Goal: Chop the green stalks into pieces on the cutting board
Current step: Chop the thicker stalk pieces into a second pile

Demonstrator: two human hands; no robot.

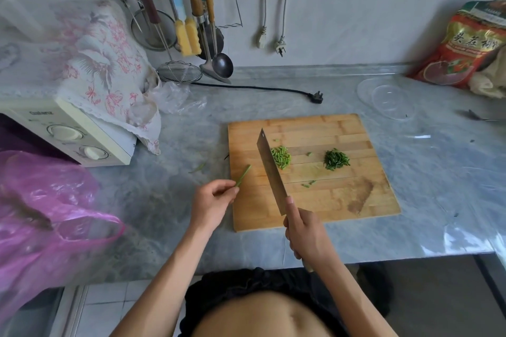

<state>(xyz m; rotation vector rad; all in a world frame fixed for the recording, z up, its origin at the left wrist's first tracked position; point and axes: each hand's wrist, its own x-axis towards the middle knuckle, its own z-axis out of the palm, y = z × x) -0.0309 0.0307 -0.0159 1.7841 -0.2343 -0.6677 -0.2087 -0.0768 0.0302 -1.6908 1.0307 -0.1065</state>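
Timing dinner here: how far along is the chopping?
Mostly done: two piles of cut pieces lie on the board. In hand: the left hand pinches one last stalk, the right hand holds the cleaver. That stalk remains to be chopped.

One wide-angle camera sits on my head, looking forward and steeply down from close range over the grey marbled stone counter [410, 167] toward the pale back wall [356, 22].
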